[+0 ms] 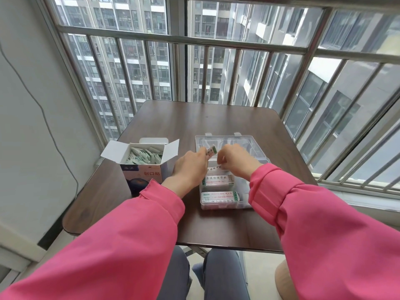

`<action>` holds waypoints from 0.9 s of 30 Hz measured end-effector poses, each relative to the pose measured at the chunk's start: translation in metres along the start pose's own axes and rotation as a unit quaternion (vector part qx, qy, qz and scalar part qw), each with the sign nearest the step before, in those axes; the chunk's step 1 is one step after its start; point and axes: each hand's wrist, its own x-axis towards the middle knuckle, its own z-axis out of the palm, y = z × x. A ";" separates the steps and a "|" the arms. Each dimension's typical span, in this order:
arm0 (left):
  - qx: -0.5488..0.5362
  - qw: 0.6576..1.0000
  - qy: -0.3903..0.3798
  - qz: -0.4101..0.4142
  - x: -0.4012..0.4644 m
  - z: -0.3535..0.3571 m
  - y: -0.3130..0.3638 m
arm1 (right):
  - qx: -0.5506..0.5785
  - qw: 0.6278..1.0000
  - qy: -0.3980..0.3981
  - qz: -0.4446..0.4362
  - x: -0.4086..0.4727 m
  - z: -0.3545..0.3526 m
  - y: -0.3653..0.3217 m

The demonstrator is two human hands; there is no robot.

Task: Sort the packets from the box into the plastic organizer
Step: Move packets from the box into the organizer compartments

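Above clear plastic organizer [225, 204] on table [216, 118]: left hand [190, 165] fingertips pinch packet [211, 152], upright; right hand [236, 160] fingers curled beside packet, contact unclear. Open box [142, 167] at left, packets inside.

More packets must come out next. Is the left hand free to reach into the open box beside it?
Probably, once emptied: the left hand pinches a packet over the organizer. The box stands open-topped just left of it, nothing between.

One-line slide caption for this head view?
Both hands hold a bandage packet above the clear organizer, beside the open box.
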 end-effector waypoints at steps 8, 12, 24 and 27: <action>-0.039 0.999 -0.001 -0.009 -0.002 0.000 -0.002 | -0.069 0.998 -0.003 -0.008 -0.002 -0.007 -0.008; -0.171 0.985 0.028 -0.012 -0.008 -0.003 -0.002 | -0.070 0.997 -0.013 -0.016 -0.002 -0.011 -0.010; -0.535 0.842 -0.041 -0.051 -0.024 -0.018 0.007 | 0.443 0.893 0.003 0.086 -0.035 -0.043 -0.006; -0.535 0.841 -0.053 -0.056 -0.023 -0.019 0.012 | 0.396 0.915 0.032 0.073 -0.038 -0.038 -0.004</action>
